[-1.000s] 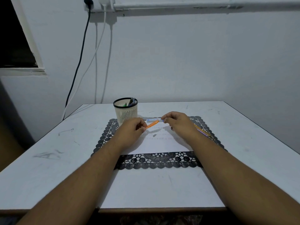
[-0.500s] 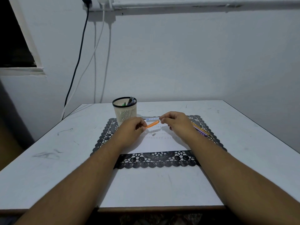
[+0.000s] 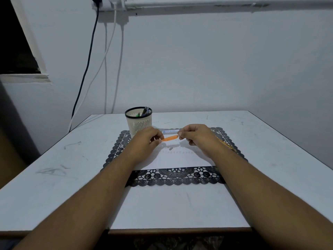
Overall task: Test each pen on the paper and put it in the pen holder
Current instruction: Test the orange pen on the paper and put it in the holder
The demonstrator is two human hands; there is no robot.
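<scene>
Both hands are up over the paper, mid-table, with bare white table running wide to the right edge and broad on the left too. The only upright thing nearby is the pen holder, just beyond the left hand, on the back left corner of the black lace mat.

One orange pen is held between two hands. The left hand pinches its lower end, fingers curled round it. The right hand pinches the upper end at the fingertips. The pen's long axis runs nearly left to right, tilted up toward the right, just above the sheet.

One pale pen with a blue label lies flat behind, also running left to right. At least two pens poke out past the right wrist, angled toward the near right. The holder has a few pens inside; the count is unclear. One small grey bit sits on the paper below the orange pen.
</scene>
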